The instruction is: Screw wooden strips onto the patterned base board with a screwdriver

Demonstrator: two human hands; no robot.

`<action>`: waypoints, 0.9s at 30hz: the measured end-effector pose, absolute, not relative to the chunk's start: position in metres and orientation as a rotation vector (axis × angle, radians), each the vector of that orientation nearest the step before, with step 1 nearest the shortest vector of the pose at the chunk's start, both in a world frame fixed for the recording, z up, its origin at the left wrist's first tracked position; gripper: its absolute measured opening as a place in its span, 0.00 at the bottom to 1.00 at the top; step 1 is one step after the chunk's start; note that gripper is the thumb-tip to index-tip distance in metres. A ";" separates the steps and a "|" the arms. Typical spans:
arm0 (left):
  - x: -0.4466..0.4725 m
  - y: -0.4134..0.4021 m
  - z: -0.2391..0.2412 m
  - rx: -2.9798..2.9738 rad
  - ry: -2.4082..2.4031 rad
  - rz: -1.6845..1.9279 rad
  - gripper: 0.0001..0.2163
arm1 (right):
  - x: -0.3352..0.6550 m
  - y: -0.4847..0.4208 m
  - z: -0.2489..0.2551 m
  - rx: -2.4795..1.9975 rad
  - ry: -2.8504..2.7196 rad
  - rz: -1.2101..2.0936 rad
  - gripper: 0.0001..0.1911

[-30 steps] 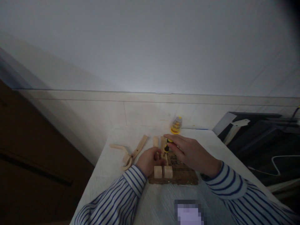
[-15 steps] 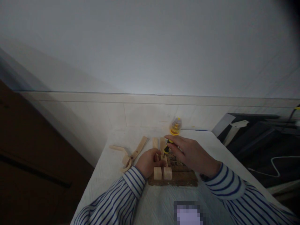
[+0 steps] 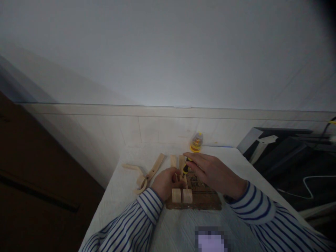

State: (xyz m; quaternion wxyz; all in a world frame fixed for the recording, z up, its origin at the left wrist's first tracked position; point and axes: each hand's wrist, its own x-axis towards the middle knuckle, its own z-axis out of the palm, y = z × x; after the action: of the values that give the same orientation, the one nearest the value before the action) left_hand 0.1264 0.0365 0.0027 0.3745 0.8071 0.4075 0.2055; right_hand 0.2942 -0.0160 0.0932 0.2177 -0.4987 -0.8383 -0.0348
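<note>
1. holding a small screwdriver (image 3: 186,166) with a black and yellow handle, the right hand (image 3: 210,172) has its fingers closed around the handle, and the index finger lies stretched along the top.
2. the tip of the screwdriver points down to the wooden assembly (image 3: 180,182), near the middle of its two upright strips.
3. the left hand (image 3: 165,182) is curled against the left side of the wooden assembly; its fingers are bent together and press on the wood, with the thumb near the screwdriver tip.
4. the wooden assembly has two rounded blocks at the near end and two narrow strips that go away from the person. it stands on a brown cardboard sheet (image 3: 203,199).
5. the cardboard sheet lies on a white table (image 3: 118,206), close to the near edge.
6. a loose wooden piece (image 3: 147,173), with a long arm and curved parts, lies on the table to the left of the left hand, not touching it.
7. a small yellow container (image 3: 196,141) with a clear top stands at the far edge of the table, behind the right hand.
8. both sleeves are striped white and blue.
</note>
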 end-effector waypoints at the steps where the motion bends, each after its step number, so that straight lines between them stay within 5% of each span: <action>1: 0.126 0.037 0.002 2.063 1.044 0.522 0.17 | 0.294 -0.016 0.094 -1.375 -2.322 -0.096 0.15; 27: 0.127 0.038 -0.002 2.030 1.031 0.523 0.17 | 0.292 -0.017 0.099 -1.335 -2.413 -0.162 0.16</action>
State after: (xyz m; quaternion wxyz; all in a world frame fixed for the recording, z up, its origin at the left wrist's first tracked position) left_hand 0.1271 0.0376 -0.0019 0.3920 0.7993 0.4062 0.2061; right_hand 0.2917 -0.0168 0.0989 0.1885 -0.4745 -0.8579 -0.0574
